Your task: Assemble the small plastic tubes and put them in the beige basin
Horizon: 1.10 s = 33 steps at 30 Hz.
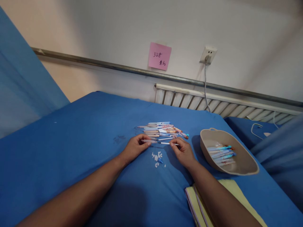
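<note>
We see a thin pale pen lying flat between two hands, low over the blue bed. The left hand pinches one end with its fingers closed on it. The right hand pinches the other end, its fingers closed too.

Just behind the pen we see a heap of pink, white and blue pens on the bed. Just in front of it, between the two hands, lie small white plastic bits.

To the right, near the right hand, sits a tan oval bowl with a few blue pens inside. A yellow book lies under the right arm.

On the wall far behind we see a pink paper note and a white wall plug. Nothing lies between the hands and the pen.
</note>
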{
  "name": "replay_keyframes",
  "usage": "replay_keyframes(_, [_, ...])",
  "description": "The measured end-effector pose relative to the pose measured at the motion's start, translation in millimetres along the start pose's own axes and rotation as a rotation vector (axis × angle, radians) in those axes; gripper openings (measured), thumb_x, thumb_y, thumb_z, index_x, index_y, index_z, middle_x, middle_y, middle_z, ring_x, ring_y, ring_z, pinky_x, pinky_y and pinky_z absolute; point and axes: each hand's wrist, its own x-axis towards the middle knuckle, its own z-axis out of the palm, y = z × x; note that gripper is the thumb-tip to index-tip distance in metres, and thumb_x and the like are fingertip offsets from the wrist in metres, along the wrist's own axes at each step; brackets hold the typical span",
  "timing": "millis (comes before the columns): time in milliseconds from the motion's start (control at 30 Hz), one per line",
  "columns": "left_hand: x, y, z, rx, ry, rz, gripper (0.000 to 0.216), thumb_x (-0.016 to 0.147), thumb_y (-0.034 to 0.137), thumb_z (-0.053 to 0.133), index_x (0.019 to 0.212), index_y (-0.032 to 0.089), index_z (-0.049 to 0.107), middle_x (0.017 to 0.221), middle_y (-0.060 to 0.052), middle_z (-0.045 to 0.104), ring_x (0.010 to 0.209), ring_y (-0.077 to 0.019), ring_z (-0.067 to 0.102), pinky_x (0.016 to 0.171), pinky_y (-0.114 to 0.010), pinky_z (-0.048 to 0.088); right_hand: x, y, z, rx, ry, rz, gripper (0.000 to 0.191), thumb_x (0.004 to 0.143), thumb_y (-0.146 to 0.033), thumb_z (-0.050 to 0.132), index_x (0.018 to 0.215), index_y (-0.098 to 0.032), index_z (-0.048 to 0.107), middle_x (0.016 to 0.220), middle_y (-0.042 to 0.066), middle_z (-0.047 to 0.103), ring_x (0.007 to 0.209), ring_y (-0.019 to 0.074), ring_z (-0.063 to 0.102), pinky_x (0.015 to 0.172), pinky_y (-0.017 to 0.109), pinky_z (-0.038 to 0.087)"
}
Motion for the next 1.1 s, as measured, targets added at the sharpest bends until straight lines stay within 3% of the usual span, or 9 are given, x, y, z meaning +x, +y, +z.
replay_keyframes(1100, [-0.6,2.3,0.0,-0.044,-0.021,-0.01,0.027,0.067,0.037,0.067,0.082,0.017,0.06,0.075,0.0,0.062,0.068,-0.0147,0.057,0.062,-0.025,0.043,-0.3,-2.8,-1.2,0.035,0.003,0.011,0.016,0.085,-0.029,0.051,0.079,-0.019,0.062,0.076,0.002,0.059,0.072,0.0156,0.056,0.063,0.025,0.045])
